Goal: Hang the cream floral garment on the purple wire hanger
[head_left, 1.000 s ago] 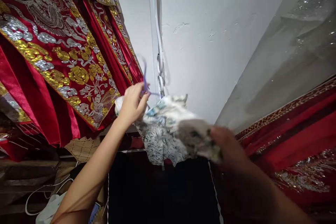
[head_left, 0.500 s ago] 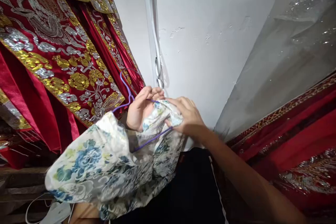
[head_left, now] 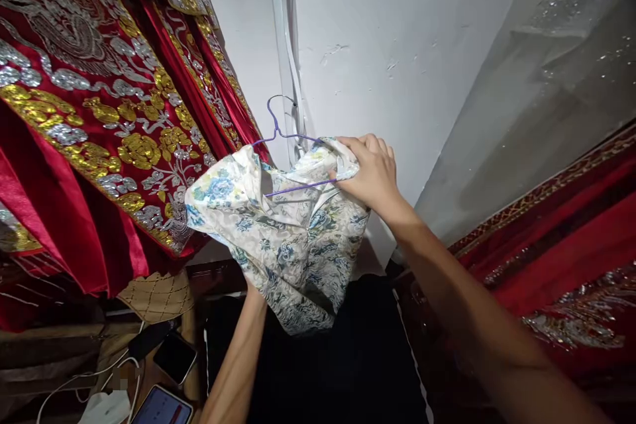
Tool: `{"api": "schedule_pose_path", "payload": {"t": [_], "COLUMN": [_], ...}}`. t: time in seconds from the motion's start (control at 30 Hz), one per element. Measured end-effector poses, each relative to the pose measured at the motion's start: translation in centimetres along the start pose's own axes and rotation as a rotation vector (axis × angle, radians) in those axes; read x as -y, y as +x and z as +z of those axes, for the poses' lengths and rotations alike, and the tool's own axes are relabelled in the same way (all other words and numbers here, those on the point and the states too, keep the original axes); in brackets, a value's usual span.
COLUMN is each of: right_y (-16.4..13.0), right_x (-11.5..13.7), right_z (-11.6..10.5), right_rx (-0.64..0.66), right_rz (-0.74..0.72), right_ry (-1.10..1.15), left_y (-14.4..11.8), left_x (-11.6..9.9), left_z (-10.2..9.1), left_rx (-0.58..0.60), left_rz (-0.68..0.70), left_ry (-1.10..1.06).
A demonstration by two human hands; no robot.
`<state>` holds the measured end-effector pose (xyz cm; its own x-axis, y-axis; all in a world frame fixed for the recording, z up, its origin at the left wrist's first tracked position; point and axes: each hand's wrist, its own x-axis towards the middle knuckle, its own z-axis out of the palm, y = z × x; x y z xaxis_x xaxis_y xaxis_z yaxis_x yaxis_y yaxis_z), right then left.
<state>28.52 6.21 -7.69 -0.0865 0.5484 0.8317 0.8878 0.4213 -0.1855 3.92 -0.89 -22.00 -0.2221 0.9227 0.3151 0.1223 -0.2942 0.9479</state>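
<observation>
A white garment with blue and yellow flowers [head_left: 278, 245] hangs on a thin purple hanger [head_left: 276, 134], whose hook stands up above the collar. My right hand [head_left: 370, 169] is closed on the garment's right shoulder, pinching cloth and the hanger's end between thumb and fingers. My left forearm [head_left: 238, 344] comes up from below, and the left hand goes behind or inside the cloth. Its fingers are hidden. The hanger's lower bar shows across the open neckline.
Red robes with gold and silver sequins [head_left: 139, 146] hang at the left. A sheer plastic cover [head_left: 501, 112] lies over red garments at the right. A white strap [head_left: 285, 33] runs down the wall. Phones [head_left: 176, 356] and a white cable [head_left: 54, 387] lie at lower left.
My left hand has dropped from inside the neckline to behind the cloth. The hanger hook has swung up and right, and the garment has risen off my lap. My right hand keeps its hold.
</observation>
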Motion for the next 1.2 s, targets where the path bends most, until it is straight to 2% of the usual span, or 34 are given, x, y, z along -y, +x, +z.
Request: {"api": "schedule_pose_path", "payload": {"t": [0.13, 0.2, 0.3, 0.37, 0.43, 0.5, 0.57, 0.63, 0.77, 0.83, 0.9, 0.97, 1.03, 1.1, 1.2], "right_y": [1.5, 1.1, -1.9, -4.8, -7.4, -9.2, -9.9, -9.7, -9.1, -9.8, -11.8, -14.9, -18.3, -21.1, -22.6], "right_x": [-0.5, -0.9, -0.8, -0.2, 0.8, 2.2, 3.8, 5.6, 8.8, 9.4, 9.1, 8.3, 7.5, 7.0, 6.4], "right_z": [-0.4, -0.8, -1.0, -0.6, 0.3, 1.5, 2.7, 3.6, 4.6, 4.6, 4.3, 4.2, 4.2, 4.3, 4.3], "right_rx": [-0.04, -0.032, 0.013, 0.034, 0.047, 0.079, 0.102, 0.097, 0.079, 0.135, 0.207, 0.165, 0.065, 0.152, 0.396], "right_rz": [0.018, 0.061, 0.124, 0.145, 0.171, 0.239, 0.343, 0.417, 0.368, 0.382, 0.494, 0.671, 0.826, 0.888, 0.803], "right_ry": [-0.04, -0.055, -0.033, 0.064, 0.281, 0.553, 0.781, 0.942, 1.176, 1.309, 1.448, 1.466, 1.322, 1.176, 1.035], "left_y": [-1.3, -2.1, -3.6, -4.6, -5.3, -5.7, -6.0, -6.1, -6.4, -6.5, -6.7, -7.0, -7.5, -7.9, -8.1], "left_x": [3.2, 4.1, 4.5, 4.5, 4.5, 4.6, 4.6, 4.5, 4.1, 4.1, 4.5, 5.0, 5.4, 5.5, 5.3], "left_z": [0.6, 1.0, 1.5, 1.8, 2.1, 2.5, 2.9, 3.2, 3.3, 3.1, 2.6, 2.2, 2.0, 2.0, 2.3], "left_rx": [-0.291, -0.341, -0.264, -0.222, -0.199, -0.119, -0.027, 0.003, 0.054, 0.07, 0.065, 0.045, 0.025, 0.04, 0.086], "left_rz": [-0.144, -0.208, -0.293, -0.346, -0.384, -0.355, -0.275, -0.234, -0.238, -0.247, -0.257, -0.284, -0.337, -0.385, -0.373], "left_ry": [-0.318, -0.34, -0.264, -0.198, -0.159, -0.18, -0.227, -0.244, -0.237, -0.249, -0.261, -0.286, -0.318, -0.347, -0.373]}}
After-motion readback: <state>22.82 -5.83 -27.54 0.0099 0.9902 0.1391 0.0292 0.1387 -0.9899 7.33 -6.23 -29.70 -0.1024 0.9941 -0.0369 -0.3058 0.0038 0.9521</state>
